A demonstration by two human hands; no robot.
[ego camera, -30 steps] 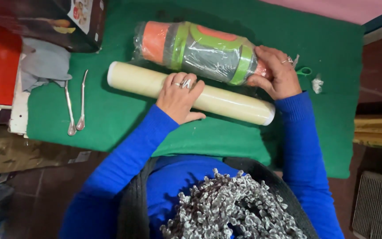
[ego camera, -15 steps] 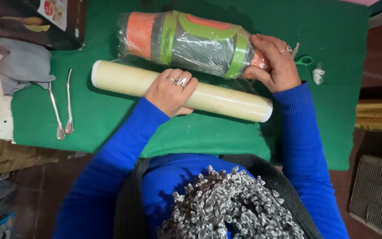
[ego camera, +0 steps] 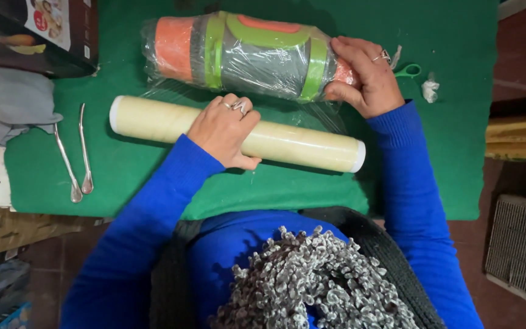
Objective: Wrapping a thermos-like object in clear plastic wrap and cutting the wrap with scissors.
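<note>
A long cream roll of clear plastic wrap (ego camera: 299,144) lies across the green cloth (ego camera: 458,158). My left hand (ego camera: 225,129) rests on top of the roll's middle, fingers curled over it. Behind it lies a cylinder-shaped orange, grey and green container (ego camera: 245,55), wrapped in clear film. A sheet of film runs from the roll up to the container. My right hand (ego camera: 363,76) grips the container's right end.
Two metal spoons (ego camera: 75,159) lie on the cloth at the left, beside a grey cloth (ego camera: 13,106) and a dark cardboard box (ego camera: 31,33). Green-handled scissors (ego camera: 410,70) and a white crumpled scrap (ego camera: 430,90) lie at the right. A metal grille (ego camera: 518,244) stands lower right.
The view has shifted slightly, so everything sits a little further left and lower. Both hands keep their places on the roll and the container.
</note>
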